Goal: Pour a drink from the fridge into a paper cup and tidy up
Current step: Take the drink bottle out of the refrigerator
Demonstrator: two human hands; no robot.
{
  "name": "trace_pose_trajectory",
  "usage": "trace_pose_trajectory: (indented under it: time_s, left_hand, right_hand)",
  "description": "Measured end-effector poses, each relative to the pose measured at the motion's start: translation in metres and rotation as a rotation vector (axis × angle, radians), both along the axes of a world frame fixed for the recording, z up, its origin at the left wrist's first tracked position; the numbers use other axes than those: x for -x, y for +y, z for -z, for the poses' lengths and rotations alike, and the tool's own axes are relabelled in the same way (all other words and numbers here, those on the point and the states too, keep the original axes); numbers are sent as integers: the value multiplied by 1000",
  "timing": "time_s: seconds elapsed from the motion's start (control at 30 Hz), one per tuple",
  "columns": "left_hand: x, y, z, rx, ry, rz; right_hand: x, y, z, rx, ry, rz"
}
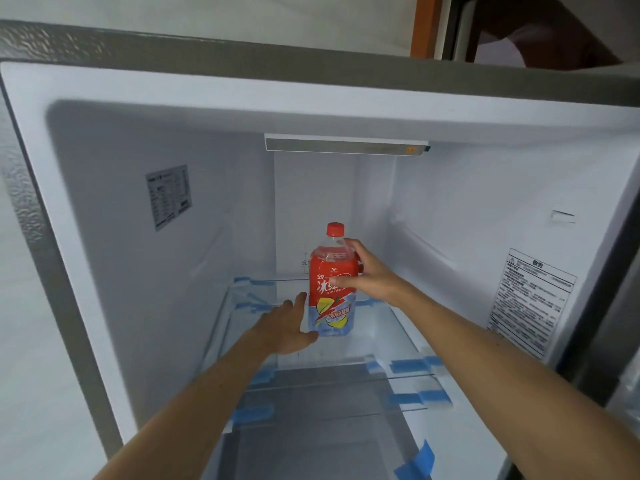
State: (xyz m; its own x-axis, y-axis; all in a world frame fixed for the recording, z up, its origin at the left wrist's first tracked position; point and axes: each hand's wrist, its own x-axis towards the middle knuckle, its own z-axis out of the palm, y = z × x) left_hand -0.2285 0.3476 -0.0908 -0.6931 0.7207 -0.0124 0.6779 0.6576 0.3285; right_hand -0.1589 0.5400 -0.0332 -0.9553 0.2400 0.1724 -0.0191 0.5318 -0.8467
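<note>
Both bare arms reach forward, almost straight. The right hand [369,273] curls its fingers and thumb around the top part of the bottle [330,306]. The left hand [285,323] lies flat with straight fingers and touches the bottle low down.

The person is showing only two arms in the head view, both bare along their whole visible length, from the bottom edge up to the fingertips. The left forearm [194,393] is running slim and smooth into the left hand [289,327], and the right forearm [485,344] is running just as smoothly into the right hand [367,271]. Wrists, knuckles and fingers are likewise showing bare; finer detail is blurring out.
</note>
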Motion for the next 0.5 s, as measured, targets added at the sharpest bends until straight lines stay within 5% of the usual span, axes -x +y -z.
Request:
trace_pose_trajectory:
  time_s: [0.5]
  left_hand:
    - [-9, -1, -7, -375, -461, -96]
  right_hand:
    - [-18, -19, -15, 41, 114, 50]
